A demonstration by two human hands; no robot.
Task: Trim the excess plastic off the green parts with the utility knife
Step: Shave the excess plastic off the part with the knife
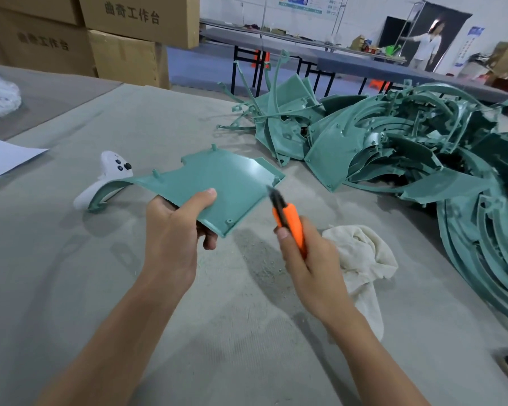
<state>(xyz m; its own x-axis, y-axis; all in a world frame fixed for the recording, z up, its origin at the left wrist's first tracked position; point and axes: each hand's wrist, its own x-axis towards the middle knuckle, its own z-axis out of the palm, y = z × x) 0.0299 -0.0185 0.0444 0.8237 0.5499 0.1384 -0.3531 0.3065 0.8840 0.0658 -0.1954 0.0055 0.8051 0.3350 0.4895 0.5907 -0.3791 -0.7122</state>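
Centre frame: my left hand point(178, 227) pinches green part point(217, 183) above worktop point(129, 288), edge exposed w/ right hand point(308, 259) gripping utility knife point(288, 219), blade beside edge, ready to trim.

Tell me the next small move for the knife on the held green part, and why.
Probably lay the blade on the right edge of the green part and draw it along. The left hand grips the part off the table, and the right hand holds the utility knife with its tip beside that edge.
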